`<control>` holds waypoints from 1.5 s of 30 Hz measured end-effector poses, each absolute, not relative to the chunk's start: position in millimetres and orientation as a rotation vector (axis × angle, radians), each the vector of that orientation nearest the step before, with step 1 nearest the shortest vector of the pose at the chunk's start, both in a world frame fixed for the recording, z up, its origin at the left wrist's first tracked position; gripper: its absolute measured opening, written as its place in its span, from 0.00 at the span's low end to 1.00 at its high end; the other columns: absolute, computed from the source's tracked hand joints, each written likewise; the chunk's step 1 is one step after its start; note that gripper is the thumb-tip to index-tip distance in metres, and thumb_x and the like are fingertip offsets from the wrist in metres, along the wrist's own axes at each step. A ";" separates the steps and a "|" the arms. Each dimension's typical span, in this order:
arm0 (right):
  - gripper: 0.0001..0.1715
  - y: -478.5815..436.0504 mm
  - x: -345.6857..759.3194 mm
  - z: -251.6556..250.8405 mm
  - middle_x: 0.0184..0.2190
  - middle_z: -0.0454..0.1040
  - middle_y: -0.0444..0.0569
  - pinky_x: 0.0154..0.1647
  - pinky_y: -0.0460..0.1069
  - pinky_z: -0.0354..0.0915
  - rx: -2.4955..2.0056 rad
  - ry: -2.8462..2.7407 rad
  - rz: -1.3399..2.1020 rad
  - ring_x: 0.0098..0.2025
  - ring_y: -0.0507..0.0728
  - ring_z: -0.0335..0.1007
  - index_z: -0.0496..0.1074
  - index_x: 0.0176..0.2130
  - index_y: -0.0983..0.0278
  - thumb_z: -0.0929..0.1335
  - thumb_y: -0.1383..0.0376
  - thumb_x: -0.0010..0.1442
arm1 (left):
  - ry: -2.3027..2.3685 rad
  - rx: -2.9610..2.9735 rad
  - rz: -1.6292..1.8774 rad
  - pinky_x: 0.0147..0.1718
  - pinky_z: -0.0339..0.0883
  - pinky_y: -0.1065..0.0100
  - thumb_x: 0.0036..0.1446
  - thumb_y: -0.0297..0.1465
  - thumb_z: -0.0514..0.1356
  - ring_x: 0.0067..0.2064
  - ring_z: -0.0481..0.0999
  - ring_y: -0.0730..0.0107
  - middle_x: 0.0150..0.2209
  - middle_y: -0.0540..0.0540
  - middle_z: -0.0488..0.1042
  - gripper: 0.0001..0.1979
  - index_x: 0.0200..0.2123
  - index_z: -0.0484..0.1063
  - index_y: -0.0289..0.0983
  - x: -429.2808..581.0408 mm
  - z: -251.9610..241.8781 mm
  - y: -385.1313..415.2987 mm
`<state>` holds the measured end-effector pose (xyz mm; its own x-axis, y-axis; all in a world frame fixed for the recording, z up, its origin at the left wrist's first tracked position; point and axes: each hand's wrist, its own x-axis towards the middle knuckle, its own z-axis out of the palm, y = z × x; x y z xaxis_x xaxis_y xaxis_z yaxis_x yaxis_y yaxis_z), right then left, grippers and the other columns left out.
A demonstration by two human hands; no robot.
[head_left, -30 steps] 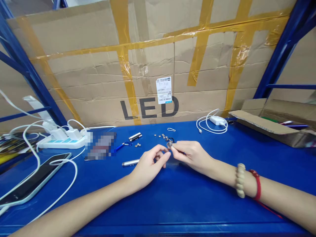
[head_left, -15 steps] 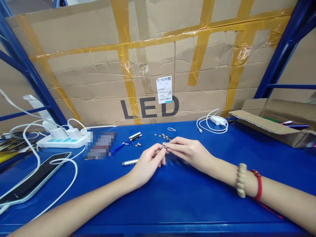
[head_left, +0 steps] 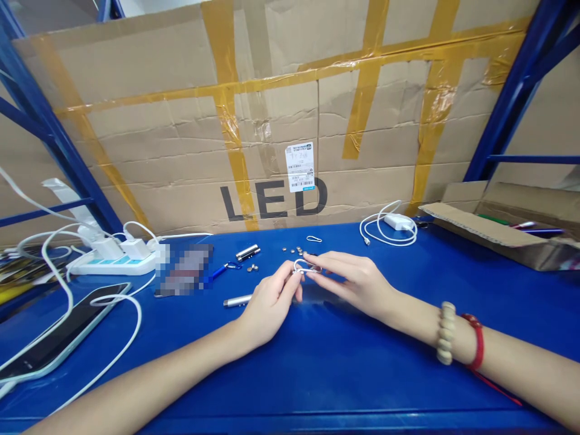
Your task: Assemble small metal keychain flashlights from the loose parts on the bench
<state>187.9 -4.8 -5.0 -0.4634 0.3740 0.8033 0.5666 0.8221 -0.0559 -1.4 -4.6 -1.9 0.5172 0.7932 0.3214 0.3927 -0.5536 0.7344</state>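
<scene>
Between my two hands is a silver carabiner clip [head_left: 301,263], a thin open loop. My left hand [head_left: 269,302] is closed, pinching the loop's left end between thumb and forefinger. The fingers of my right hand [head_left: 362,281] grip its right end from above and below. Several button cells [head_left: 299,250] lie just beyond my fingertips, and a few more button cells [head_left: 252,267] are left of them. A silver pen-like tube [head_left: 236,301] lies partly hidden behind my left hand. Farther back lies another silver carabiner [head_left: 314,239].
A short silver and black tube [head_left: 248,252] and a blue carabiner [head_left: 233,265] lie left of centre. Farther left are a phone [head_left: 63,329], cables and a power strip [head_left: 113,264]. A white charger [head_left: 399,222] and an open cardboard box [head_left: 489,232] stand right.
The carabiner's loop now shows clearly between my hands. My right fingers have spread apart around its right end, while my left hand keeps its pinch.
</scene>
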 end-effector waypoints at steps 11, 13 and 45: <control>0.15 -10.3 178.7 -5.6 0.22 0.68 0.46 0.24 0.43 0.59 -0.819 -2.250 -0.121 0.23 0.49 0.61 0.72 0.31 0.68 0.60 0.64 0.63 | 1.077 2.442 0.728 0.30 0.56 0.70 0.64 0.36 0.40 0.28 0.66 0.71 0.25 0.53 0.65 0.15 0.27 0.56 0.39 -3.9 -0.2 -6.4; 0.17 -10.6 179.0 -5.6 0.21 0.67 0.45 0.23 0.43 0.58 -0.792 -2.254 -0.141 0.22 0.49 0.60 0.71 0.30 0.68 0.59 0.63 0.63 | 1.063 2.441 0.726 0.30 0.56 0.70 0.64 0.36 0.40 0.28 0.66 0.71 0.25 0.53 0.65 0.15 0.27 0.56 0.39 -3.5 0.4 -7.2; 0.13 -5.8 180.0 -6.6 0.29 0.71 0.50 0.30 0.45 0.66 -0.616 -2.117 -0.338 0.30 0.51 0.67 0.69 0.41 0.68 0.59 0.66 0.65 | 0.797 2.049 0.823 0.26 0.55 0.74 0.62 0.38 0.48 0.25 0.60 0.76 0.22 0.52 0.63 0.17 0.24 0.62 0.35 -0.2 3.4 -6.5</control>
